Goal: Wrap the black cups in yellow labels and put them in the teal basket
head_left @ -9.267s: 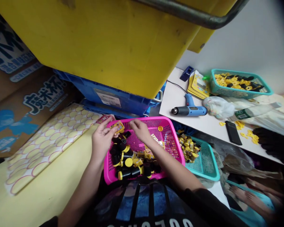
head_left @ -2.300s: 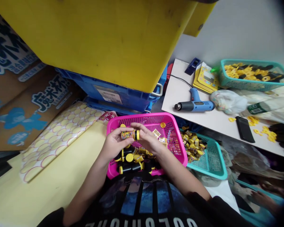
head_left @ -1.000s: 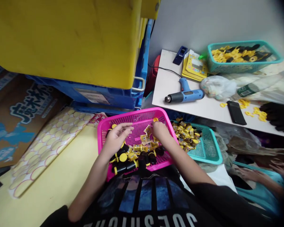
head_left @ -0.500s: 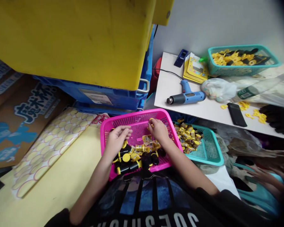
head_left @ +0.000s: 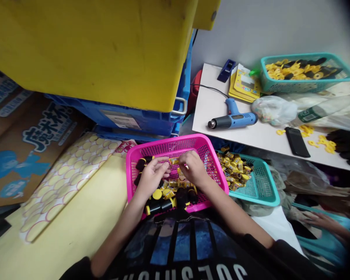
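Observation:
My left hand (head_left: 154, 177) and my right hand (head_left: 194, 167) are close together over a pink plastic basket (head_left: 224, 186). A small yellow printed plastic sleeve (head_left: 174, 160) spans their fingertips; both hands seem to pinch it, though the fingers partly hide it. Below them in the basket lie several black cylinders with yellow caps (head_left: 160, 206), mixed with more yellow printed pieces (head_left: 168, 193). Some dark cylinders at the basket's left side are partly covered by my left hand.
Right of the pink basket, a teal basket (head_left: 272, 190) holds yellow-wrapped pieces. A white table (head_left: 204, 112) bears a blue heat gun (head_left: 235, 121), a phone (head_left: 297, 142) and another teal basket (head_left: 306, 86). Blue crates (head_left: 151, 124) stand ahead. Another person's hand (head_left: 323, 221) is at right.
My right hand has drawn back slightly toward me with the yellow sleeve. My left hand has moved right, and its fingertips now meet the sleeve.

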`<state>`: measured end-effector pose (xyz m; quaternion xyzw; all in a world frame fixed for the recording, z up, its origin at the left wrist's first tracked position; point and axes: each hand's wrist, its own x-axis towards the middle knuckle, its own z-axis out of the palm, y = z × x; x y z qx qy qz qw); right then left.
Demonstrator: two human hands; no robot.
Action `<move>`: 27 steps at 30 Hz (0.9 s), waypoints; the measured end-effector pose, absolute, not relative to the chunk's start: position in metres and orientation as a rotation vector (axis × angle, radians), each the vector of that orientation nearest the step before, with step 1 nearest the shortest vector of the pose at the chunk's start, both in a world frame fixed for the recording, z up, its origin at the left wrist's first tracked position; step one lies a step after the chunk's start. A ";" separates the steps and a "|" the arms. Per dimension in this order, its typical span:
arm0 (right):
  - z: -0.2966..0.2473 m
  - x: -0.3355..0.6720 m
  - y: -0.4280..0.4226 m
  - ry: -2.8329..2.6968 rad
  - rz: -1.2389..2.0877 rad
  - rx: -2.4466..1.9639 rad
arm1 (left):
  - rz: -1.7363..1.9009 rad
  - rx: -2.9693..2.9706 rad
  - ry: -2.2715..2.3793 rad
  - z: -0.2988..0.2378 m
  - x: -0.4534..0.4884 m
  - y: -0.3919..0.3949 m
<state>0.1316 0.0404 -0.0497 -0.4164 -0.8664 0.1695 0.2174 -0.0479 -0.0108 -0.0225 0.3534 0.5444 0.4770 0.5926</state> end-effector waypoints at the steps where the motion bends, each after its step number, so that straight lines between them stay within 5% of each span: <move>1: -0.047 0.129 0.034 -2.358 0.449 -0.955 | 1.131 0.819 1.258 -0.020 -0.044 -0.011; 4: -0.038 0.122 0.021 -2.178 0.428 -0.771 | 1.237 0.839 1.281 -0.016 -0.039 -0.012; 7: -0.025 0.121 0.020 -1.892 0.544 -1.036 | 1.292 0.841 1.304 -0.015 -0.041 -0.012; 14: -0.017 0.114 0.023 -1.505 1.608 -1.211 | 1.290 0.830 1.368 -0.013 -0.046 -0.012; 27: -0.005 0.088 0.034 -0.893 1.776 -0.979 | 1.243 0.810 1.289 -0.018 -0.047 -0.022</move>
